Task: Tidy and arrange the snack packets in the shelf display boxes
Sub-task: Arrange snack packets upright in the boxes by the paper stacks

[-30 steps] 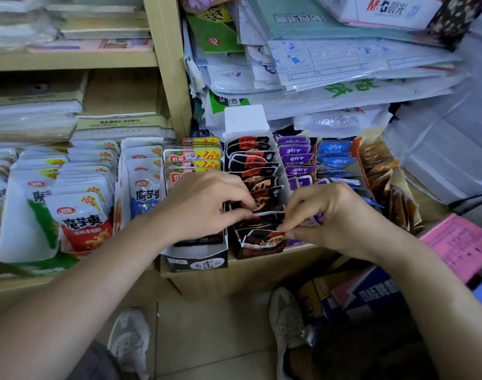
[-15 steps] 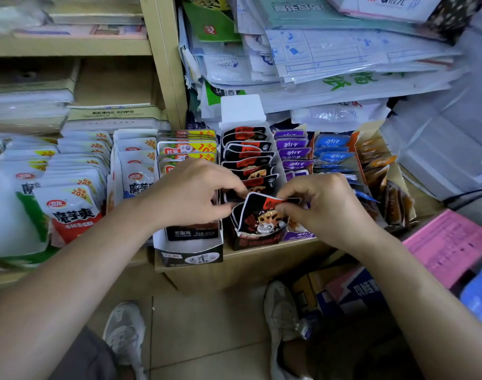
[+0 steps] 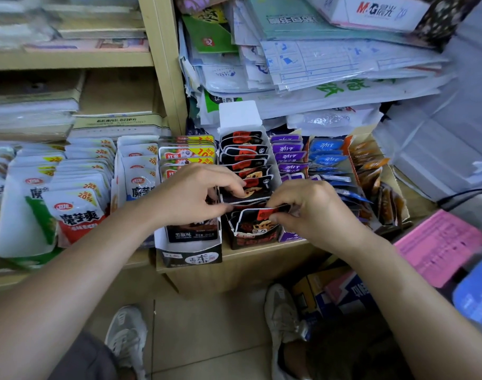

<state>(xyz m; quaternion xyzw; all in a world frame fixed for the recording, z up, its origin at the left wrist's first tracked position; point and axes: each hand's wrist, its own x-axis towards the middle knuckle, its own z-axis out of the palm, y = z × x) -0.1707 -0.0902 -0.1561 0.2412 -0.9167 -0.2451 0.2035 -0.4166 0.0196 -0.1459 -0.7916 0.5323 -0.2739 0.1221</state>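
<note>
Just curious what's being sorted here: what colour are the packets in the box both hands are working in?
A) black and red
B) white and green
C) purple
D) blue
A: the left hand grips the row of black-and-red packets, and the right hand pinches the front packet of the same kind. The purple packets sit in the next box to the right.
</note>
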